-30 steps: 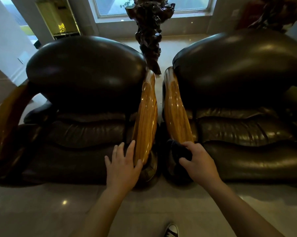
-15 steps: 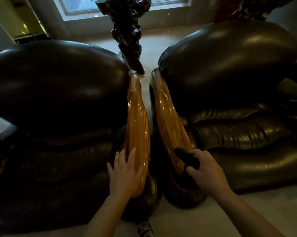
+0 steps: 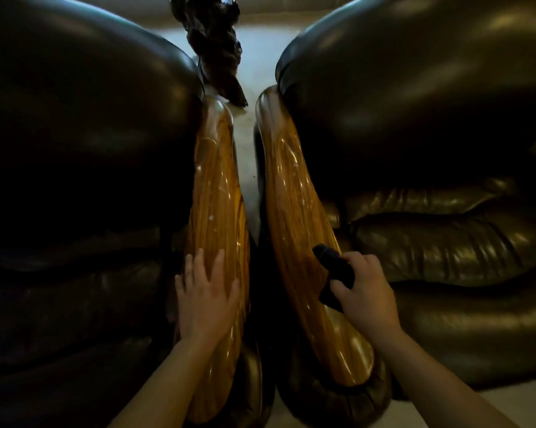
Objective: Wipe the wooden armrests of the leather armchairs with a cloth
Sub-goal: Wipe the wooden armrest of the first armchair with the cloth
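Two dark leather armchairs stand side by side, each with a glossy golden wooden armrest facing the narrow gap between them. My left hand (image 3: 206, 299) lies flat, fingers spread, on the left chair's armrest (image 3: 217, 193). My right hand (image 3: 367, 293) grips a dark cloth (image 3: 336, 270) and presses it against the right side of the right chair's armrest (image 3: 294, 205), about two thirds of the way toward me.
The left armchair's back (image 3: 84, 112) and the right armchair's back (image 3: 414, 97) bulge high on both sides. A dark carved wooden stand (image 3: 214, 50) rises behind the gap. Pale floor (image 3: 248, 168) shows between the armrests.
The view has moved closer and lower over the two armrests. My right hand with the cloth has slid up along the right armrest. My left hand stays flat on the left armrest.
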